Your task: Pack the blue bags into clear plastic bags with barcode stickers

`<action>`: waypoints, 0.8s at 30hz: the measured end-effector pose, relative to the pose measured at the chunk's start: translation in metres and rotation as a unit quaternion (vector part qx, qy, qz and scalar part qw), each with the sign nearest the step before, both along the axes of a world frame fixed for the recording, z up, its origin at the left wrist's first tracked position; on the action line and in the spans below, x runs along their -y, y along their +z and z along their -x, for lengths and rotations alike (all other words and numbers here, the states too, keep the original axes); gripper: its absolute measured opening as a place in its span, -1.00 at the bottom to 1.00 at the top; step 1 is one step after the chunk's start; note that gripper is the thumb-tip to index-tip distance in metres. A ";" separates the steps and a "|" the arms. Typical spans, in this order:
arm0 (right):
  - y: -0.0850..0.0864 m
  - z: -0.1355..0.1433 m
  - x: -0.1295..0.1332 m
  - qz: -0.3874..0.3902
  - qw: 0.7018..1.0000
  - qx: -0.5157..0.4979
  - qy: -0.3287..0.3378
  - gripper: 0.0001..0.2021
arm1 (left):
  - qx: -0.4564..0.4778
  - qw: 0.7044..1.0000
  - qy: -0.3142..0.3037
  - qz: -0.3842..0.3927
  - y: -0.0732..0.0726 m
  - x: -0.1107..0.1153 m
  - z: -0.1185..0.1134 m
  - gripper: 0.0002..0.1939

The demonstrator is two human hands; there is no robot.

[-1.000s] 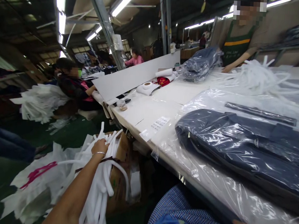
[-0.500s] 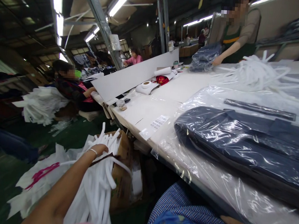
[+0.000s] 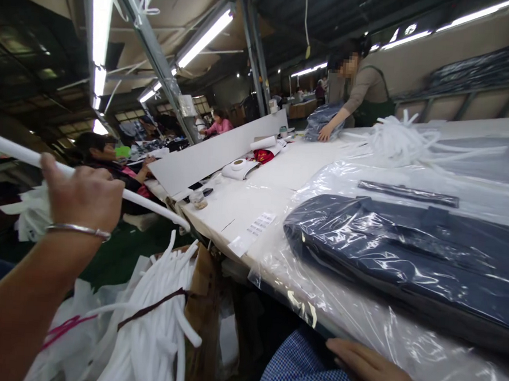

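The left hand holds one white tube in a closed fist, raised at a slant above the tied bundle, while the right hand, fingers extended together, is by the edge of the table near the bagged cloth, its grip indeterminable.

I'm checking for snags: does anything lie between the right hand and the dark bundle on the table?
Yes: clear plastic film covers the strip of table between the right hand and the dark bundle. Nothing solid is visible there.
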State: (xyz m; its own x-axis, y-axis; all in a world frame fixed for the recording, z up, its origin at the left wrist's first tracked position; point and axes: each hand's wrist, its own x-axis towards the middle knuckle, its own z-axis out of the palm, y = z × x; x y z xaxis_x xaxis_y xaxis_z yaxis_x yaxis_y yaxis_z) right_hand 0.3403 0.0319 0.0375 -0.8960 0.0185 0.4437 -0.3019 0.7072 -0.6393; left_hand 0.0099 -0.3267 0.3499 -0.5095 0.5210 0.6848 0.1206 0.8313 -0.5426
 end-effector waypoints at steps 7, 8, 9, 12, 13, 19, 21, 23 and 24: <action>0.084 0.040 0.030 0.400 0.915 0.046 0.021 -0.50 | 0.145 0.954 -0.259 -0.035 0.004 -0.103 -0.105 -0.55; 0.093 0.042 0.030 0.463 0.886 0.028 0.020 -0.38 | 0.175 0.925 -0.335 -0.040 -0.012 -0.118 -0.115 -0.63; 0.100 0.043 0.029 0.515 0.857 0.001 0.015 -0.28 | 0.210 0.891 -0.401 -0.036 -0.032 -0.133 -0.125 -0.68; 0.118 0.033 0.016 0.615 0.783 -0.087 -0.039 -0.20 | 0.333 0.779 -0.531 -0.005 -0.097 -0.173 -0.155 -0.64; 0.123 0.026 0.009 0.634 0.763 -0.107 -0.074 -0.27 | 0.373 0.736 -0.565 -0.003 -0.117 -0.184 -0.165 -0.60; 0.143 -0.067 -0.025 0.582 0.710 -0.238 -0.316 -0.55 | 0.545 0.560 -0.623 -0.028 -0.210 -0.245 -0.188 -0.65; 0.145 -0.106 -0.030 0.522 0.720 -0.243 -0.387 -0.54 | 0.529 0.589 -0.609 -0.047 -0.237 -0.270 -0.184 -0.67; 0.142 -0.142 -0.031 0.444 0.732 -0.200 -0.476 -0.58 | 0.507 0.613 -0.606 -0.029 -0.264 -0.295 -0.180 -0.60; 0.138 -0.159 -0.030 0.392 0.732 -0.171 -0.531 -0.61 | 0.499 0.623 -0.603 -0.014 -0.277 -0.307 -0.178 -0.55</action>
